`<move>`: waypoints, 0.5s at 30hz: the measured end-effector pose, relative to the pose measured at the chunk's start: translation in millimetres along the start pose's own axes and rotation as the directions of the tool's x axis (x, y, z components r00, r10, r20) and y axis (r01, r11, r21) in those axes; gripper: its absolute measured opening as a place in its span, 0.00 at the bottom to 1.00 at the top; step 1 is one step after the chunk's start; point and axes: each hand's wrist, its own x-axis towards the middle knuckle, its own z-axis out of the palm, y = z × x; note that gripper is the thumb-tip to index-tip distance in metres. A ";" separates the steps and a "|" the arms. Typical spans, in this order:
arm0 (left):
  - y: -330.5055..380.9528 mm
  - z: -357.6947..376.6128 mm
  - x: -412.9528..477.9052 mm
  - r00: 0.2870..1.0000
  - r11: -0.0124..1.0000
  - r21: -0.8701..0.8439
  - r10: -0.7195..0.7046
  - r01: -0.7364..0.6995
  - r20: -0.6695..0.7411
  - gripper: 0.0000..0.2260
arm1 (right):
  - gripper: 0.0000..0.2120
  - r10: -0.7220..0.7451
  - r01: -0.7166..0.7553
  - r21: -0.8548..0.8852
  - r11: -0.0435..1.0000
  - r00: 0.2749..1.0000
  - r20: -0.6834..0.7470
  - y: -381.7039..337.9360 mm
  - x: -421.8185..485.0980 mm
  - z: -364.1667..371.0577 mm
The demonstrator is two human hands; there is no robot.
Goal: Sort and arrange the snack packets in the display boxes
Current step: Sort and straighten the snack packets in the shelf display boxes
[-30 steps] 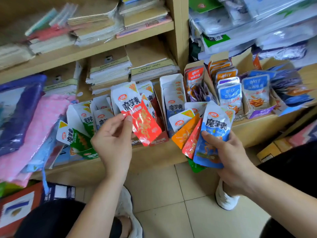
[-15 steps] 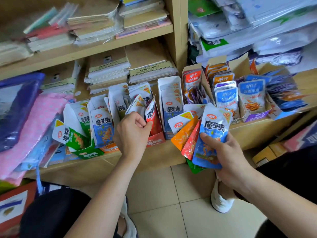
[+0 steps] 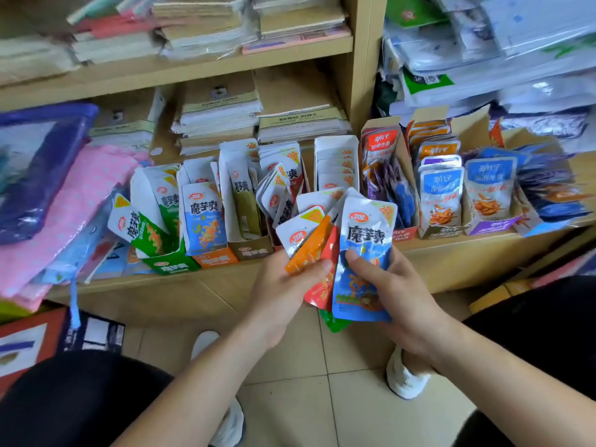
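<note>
Just in front of the display boxes (image 3: 215, 259) on the shelf (image 3: 467, 256), both hands held a fan of snack packets (image 3: 329, 253). The right hand (image 3: 406, 298) had its fingers curled round the blue packet (image 3: 366, 240), thumb on its face. The left hand (image 3: 277, 298) pinched the orange packet (image 3: 309, 246) beside it. More packets stood upright inside the boxes.

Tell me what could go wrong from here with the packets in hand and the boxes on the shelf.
1. The left hand pinches the orange packet in the fan of packets that the right hand grips; pulling it may drag the green packet at the bottom loose onto the floor.
2. The tilted packet leaning out of the green box could topple.
</note>
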 end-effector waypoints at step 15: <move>-14.6 -42.7 -13.9 0.964 0.985 -0.045 0.153 -0.166 -0.216 0.13 | 0.17 -0.224 0.218 -0.355 0.909 0.974 0.025 12.2 15.8 24.5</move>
